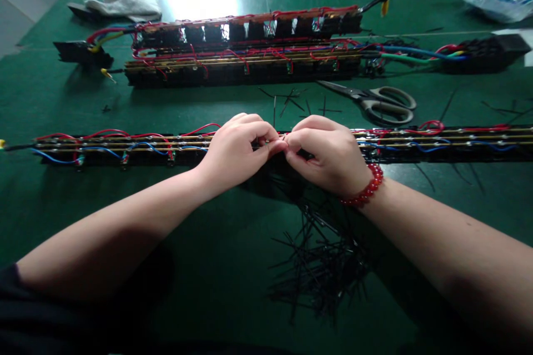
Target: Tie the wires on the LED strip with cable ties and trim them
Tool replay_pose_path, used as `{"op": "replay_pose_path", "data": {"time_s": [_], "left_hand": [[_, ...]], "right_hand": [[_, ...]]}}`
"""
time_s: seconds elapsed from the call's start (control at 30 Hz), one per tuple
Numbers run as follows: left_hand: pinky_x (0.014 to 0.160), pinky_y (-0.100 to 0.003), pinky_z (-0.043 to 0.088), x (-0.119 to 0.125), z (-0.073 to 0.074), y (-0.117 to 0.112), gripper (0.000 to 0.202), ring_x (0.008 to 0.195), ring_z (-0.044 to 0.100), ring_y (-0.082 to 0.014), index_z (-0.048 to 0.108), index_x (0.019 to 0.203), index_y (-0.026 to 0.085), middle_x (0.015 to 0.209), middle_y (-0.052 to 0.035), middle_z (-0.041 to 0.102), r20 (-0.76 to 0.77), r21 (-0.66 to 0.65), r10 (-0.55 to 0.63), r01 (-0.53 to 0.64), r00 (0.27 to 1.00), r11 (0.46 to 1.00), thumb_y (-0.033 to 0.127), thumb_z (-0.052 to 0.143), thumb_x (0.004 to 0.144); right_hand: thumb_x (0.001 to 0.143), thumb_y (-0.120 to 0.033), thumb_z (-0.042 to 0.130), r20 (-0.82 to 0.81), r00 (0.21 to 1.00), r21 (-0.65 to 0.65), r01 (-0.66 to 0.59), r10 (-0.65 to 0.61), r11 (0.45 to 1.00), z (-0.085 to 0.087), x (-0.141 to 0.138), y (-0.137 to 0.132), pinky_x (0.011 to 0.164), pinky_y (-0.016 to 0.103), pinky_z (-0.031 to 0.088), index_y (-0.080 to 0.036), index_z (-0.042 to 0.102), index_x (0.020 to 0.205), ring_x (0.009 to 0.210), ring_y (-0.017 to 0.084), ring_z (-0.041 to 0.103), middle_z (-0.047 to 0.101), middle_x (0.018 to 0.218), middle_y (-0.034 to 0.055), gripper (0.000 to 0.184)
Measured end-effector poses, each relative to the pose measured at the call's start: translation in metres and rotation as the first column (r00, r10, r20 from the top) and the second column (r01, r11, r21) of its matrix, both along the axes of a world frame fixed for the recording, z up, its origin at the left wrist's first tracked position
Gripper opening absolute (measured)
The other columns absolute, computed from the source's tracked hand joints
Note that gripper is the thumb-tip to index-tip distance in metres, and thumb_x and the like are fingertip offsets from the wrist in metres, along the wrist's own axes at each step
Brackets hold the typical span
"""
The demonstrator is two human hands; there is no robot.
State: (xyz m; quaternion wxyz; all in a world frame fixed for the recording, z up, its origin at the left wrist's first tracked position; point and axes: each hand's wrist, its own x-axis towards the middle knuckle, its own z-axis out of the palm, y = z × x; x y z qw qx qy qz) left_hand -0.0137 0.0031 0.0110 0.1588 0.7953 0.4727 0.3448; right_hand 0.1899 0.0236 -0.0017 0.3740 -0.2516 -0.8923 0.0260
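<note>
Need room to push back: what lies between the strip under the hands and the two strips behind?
In the head view, scissors at right and a few loose black ties on green mat.

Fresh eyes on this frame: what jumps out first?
The left hand and right hand, the right wearing a red bead bracelet, meet fingertip to fingertip. They are pinched on a long black strip wired in red and blue across the middle of the green mat. Just below lies a loose pile of thin black strands; behind are grey-handled scissors and two more wired strips.
</note>
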Motion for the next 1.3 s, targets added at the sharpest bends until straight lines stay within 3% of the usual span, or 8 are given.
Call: {"op": "replay_pose_path", "data": {"time_s": [0.2,0.43,0.6,0.77,0.9,1.3], "left_hand": [[0.076,-0.030,0.044,0.002,0.002,-0.002,0.013,0.081,0.057,-0.0155,0.066,0.078,0.019,0.081,-0.0011,0.066,-0.032,0.013,0.026,-0.026,0.999,1.000,0.023,0.067,0.090],[0.088,-0.032,0.047,0.003,0.005,-0.005,0.002,0.094,0.062,-0.0173,0.067,0.089,0.021,0.093,-0.0016,0.071,-0.005,0.000,0.022,-0.022,1.000,1.000,0.022,0.066,0.091],[0.083,-0.030,0.048,0.002,0.005,-0.004,0.007,0.088,0.062,-0.0155,0.066,0.084,0.020,0.088,-0.0010,0.071,0.045,0.025,-0.018,0.017,0.999,1.000,0.018,0.064,0.090],[0.080,-0.030,0.049,0.001,0.006,-0.006,0.008,0.085,0.062,-0.0149,0.064,0.081,0.020,0.084,-0.0005,0.069,0.043,0.024,-0.029,0.028,0.999,0.999,0.015,0.061,0.086],[0.082,-0.032,0.051,0.000,0.008,-0.008,0.007,0.084,0.063,-0.0156,0.063,0.080,0.021,0.084,-0.0007,0.070,0.041,0.037,-0.051,0.049,0.998,0.998,0.015,0.059,0.084],[0.078,-0.031,0.051,-0.002,0.005,-0.011,0.010,0.081,0.062,-0.0152,0.065,0.082,0.021,0.083,-0.0013,0.070,0.063,0.125,-0.093,0.085,0.994,0.989,0.015,0.057,0.085]], "right_hand": [[0.094,-0.019,0.056,0.035,0.998,0.057,-0.054,0.053,0.997,0.002,0.002,0.002,0.070,0.031,0.053,-0.022,0.061,0.075,0.079,0.018,0.063,0.069,0.076,0.0034,0.020],[0.093,-0.017,0.056,0.009,0.999,0.029,-0.054,0.054,0.998,0.001,0.001,0.002,0.067,0.031,0.051,-0.022,0.059,0.073,0.080,0.018,0.063,0.068,0.079,0.0039,0.021],[0.093,-0.018,0.057,0.002,0.999,0.013,-0.050,0.050,0.999,0.000,0.000,0.001,0.067,0.030,0.051,-0.022,0.060,0.077,0.079,0.017,0.062,0.067,0.080,0.0036,0.017],[0.091,-0.019,0.058,-0.032,0.999,-0.014,-0.034,0.033,0.999,-0.002,0.000,0.002,0.068,0.031,0.052,-0.022,0.064,0.091,0.079,0.018,0.063,0.068,0.083,0.0039,0.006],[0.091,-0.023,0.060,-0.030,0.999,-0.066,-0.017,0.015,0.998,-0.003,-0.001,0.002,0.068,0.032,0.053,-0.022,0.064,0.102,0.080,0.019,0.065,0.071,0.090,0.0038,0.012],[0.092,-0.022,0.058,0.024,0.997,0.007,-0.068,0.068,0.998,0.001,-0.002,0.002,0.071,0.034,0.052,-0.019,0.066,0.097,0.083,0.021,0.063,0.074,0.088,0.0051,0.010]]}}
